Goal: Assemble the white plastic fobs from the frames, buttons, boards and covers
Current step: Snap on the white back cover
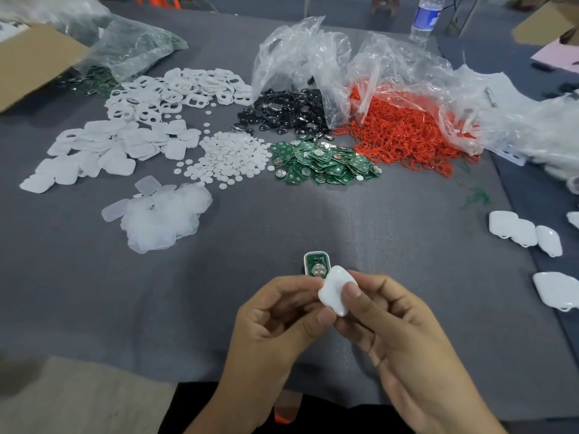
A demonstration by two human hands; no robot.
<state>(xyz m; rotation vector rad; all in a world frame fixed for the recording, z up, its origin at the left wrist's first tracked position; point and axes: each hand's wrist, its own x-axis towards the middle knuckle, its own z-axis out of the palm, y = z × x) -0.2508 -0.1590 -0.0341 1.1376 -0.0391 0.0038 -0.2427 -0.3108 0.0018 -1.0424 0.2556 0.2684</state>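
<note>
Grey cloth table (pixel 376 230) covered in fob parts, both hands busy at the near edge.

The left hand (pixel 275 311) has its fingers curled round a white frame (pixel 308 261) with a green board (pixel 317 267) already sitting in it, board side up. The right hand (pixel 394 324) pinches a white cover (pixel 333 288) between thumb and forefinger, tilted and overlapping the frame's lower right corner; the left thumb touches it too. Behind them are separate piles: white round buttons (pixel 232 155), green circuit boards (pixel 322 162), red rings (pixel 404 133) spilling from a clear bag, black coin cells (pixel 288 109), more white frames (pixel 175 89) and frosted covers (pixel 159 214). A few closed white fobs (pixel 520 231) lie off to the right.
</note>
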